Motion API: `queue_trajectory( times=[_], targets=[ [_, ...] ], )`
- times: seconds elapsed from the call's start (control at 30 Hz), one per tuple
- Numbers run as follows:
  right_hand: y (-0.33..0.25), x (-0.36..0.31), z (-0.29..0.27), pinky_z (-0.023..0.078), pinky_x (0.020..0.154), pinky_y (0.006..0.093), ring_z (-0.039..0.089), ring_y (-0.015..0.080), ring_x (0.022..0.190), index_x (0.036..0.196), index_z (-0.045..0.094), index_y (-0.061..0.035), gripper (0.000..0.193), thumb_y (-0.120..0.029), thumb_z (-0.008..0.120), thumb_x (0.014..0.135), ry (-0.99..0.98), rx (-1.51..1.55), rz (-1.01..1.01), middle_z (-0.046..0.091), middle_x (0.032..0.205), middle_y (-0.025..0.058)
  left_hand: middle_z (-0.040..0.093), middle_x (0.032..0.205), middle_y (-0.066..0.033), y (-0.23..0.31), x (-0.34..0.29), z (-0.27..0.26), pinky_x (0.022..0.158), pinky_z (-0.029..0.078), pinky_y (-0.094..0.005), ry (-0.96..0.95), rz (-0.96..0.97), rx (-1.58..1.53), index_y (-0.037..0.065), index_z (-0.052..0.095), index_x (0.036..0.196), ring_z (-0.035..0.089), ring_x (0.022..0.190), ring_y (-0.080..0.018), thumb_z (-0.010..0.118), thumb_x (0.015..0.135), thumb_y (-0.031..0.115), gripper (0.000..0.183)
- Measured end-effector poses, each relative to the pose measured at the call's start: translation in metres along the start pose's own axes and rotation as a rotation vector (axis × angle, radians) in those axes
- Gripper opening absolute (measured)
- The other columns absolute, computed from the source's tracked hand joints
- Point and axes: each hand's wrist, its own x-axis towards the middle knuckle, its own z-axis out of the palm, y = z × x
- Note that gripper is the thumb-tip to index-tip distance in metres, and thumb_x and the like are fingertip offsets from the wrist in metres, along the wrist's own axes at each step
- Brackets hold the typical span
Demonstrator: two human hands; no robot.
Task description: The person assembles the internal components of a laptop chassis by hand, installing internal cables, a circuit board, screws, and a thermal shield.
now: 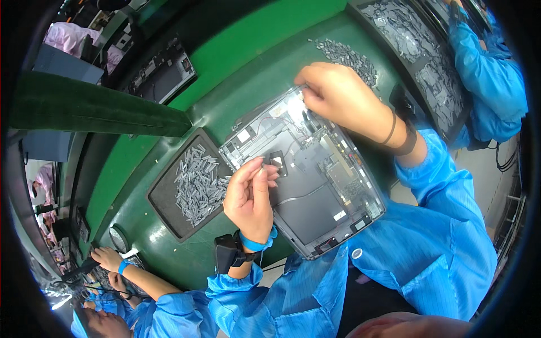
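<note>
An opened tablet [298, 214] lies in front of me, its dark battery area, circuit board and thin wires exposed. Over its left side my left hand [251, 197] is closed in a pinch, thumb against fingertips; whatever small piece it may hold is too small to name. My right hand [332, 93] is at the tablet's far corner with its fingers curled together. Its fingertips meet the casing edge there, and anything between them is hidden. Just left of my left hand, a dark tray [160, 197] holds many small grey strips [197, 186].
Small dark pieces [352, 59] are heaped on the green bench [270, 67] beyond my right hand. A large black tray [420, 73] of flat grey parts stands at the far right. A green post [101, 107] rises at left. Co-workers in blue sit on both sides.
</note>
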Motion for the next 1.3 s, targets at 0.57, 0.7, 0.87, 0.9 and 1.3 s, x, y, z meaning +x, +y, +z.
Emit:
queue_trajectory(
  times=[0.57,0.7,0.87,0.9,1.3],
  targets=[
    [0.003,0.008,-0.007,0.054,0.067,0.0400,0.067,0.0349,0.071,0.088,0.067,0.0037,0.018,-0.007,0.061,0.075,-0.051,0.021,-0.026,0.066,0.076,0.0209,0.067,0.088,-0.0129,-0.003,0.001,0.001,0.064,0.053,-0.0240,0.073,0.008,-0.040,-0.005,0.058,0.112,0.064,0.074,-0.0142,0.056,0.096,0.003,0.018],
    [-0.002,0.010,-0.015,0.053,0.067,0.0431,0.066,0.0371,0.074,0.086,0.066,0.0025,0.016,-0.008,0.060,0.075,-0.144,0.160,0.157,0.066,0.076,0.0202,0.068,0.091,-0.0130,-0.006,0.001,0.001,0.065,0.053,-0.0238,0.056,0.010,-0.071,-0.004,0.059,0.114,0.065,0.077,-0.0138,0.056,0.096,0.002,0.019],
    [-0.005,0.007,0.002,0.051,0.065,0.0482,0.062,0.0406,0.071,0.074,0.054,0.0017,0.007,-0.005,0.058,0.075,-0.007,-0.098,-0.012,0.061,0.073,0.0204,0.067,0.089,-0.0130,-0.004,0.002,0.002,0.064,0.052,-0.0238,0.070,0.005,-0.059,-0.005,0.058,0.112,0.064,0.075,-0.0141,0.057,0.096,0.003,0.018],
    [-0.007,0.006,0.003,0.051,0.065,0.0482,0.062,0.0406,0.071,0.074,0.054,0.0017,0.007,-0.005,0.058,0.075,-0.005,-0.099,-0.016,0.061,0.073,0.0204,0.067,0.090,-0.0131,-0.003,0.001,0.002,0.064,0.052,-0.0240,0.073,0.005,-0.061,-0.005,0.059,0.112,0.064,0.075,-0.0142,0.057,0.096,0.003,0.018],
    [-0.014,-0.008,0.002,0.051,0.066,0.0473,0.062,0.0389,0.073,0.084,0.058,0.0017,0.010,-0.003,0.060,0.076,-0.007,-0.090,0.048,0.058,0.078,0.0183,0.068,0.098,-0.0134,-0.007,0.000,0.003,0.066,0.054,-0.0242,0.098,0.041,-0.003,-0.003,0.063,0.117,0.065,0.078,-0.0130,0.054,0.096,-0.001,0.023]
  ],
)
